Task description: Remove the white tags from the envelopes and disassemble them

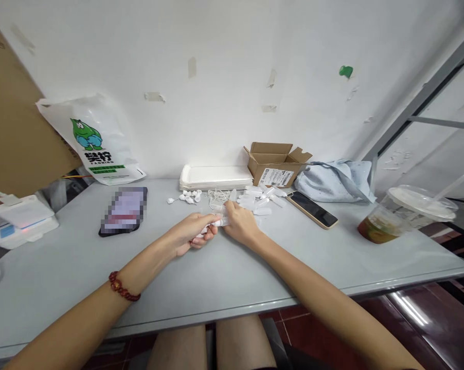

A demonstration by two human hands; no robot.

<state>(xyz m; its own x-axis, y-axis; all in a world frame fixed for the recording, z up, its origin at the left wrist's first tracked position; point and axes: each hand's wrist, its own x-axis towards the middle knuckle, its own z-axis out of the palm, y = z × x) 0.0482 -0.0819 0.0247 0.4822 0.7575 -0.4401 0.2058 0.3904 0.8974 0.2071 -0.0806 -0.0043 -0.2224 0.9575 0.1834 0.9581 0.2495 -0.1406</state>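
My left hand (195,231) is closed around a small white tube-like piece (217,223), whose end points to the right. Close against it, my right hand (239,221) has its fingers bent and pinched together; what they hold, if anything, is hidden. Just beyond the right hand lies a loose pile of small translucent plastic pieces (263,210). Several small white rounded pieces (189,196) sit beyond the left hand, beside a tangle of thin white strings (218,196).
Against the wall are a stack of white trays (216,177), an open cardboard box (274,164) and a light blue cloth bag (334,180). Phones lie left (124,211) and right (313,209). A lidded drink cup (394,213) leans at right; a white plastic bag (101,139) stands left.
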